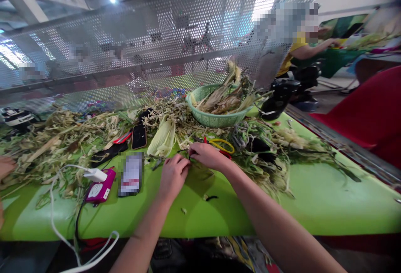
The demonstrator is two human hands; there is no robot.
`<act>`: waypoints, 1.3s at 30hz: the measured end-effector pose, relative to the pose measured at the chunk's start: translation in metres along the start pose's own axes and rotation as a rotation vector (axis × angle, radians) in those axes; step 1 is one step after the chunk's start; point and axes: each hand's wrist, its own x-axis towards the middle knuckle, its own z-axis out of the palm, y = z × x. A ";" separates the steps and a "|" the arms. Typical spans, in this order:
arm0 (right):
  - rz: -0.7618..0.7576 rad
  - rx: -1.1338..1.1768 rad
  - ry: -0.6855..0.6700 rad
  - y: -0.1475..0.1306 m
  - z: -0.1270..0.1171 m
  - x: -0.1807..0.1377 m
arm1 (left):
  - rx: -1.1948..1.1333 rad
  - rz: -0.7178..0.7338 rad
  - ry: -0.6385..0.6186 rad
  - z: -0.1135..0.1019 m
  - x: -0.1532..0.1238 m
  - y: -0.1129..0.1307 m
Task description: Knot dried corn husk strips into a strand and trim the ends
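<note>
My left hand (174, 173) and my right hand (206, 156) are close together over the green table, fingers bent and pinched. Between the fingertips shows a small, thin, dark piece (189, 156), too small to name. Just beyond my left hand lies a pale corn husk (163, 137), spread like a fan. A pair of yellow-handled scissors (224, 144) sits behind my right hand, partly covered by it. Nearer to me on the table is a short black scrap (212, 197).
A green basket (216, 119) holds dry husks. Husk heaps (46, 143) spread left and right. A phone (130, 174), a darker phone (139, 136) and a magenta power strip (100, 186) with a white cable lie left. A perforated metal screen (140, 43) stands behind. Another person (300, 49) sits at right.
</note>
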 end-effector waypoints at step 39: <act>0.176 1.239 -0.027 -0.003 0.012 0.005 | -0.822 -0.368 0.042 0.004 0.003 -0.019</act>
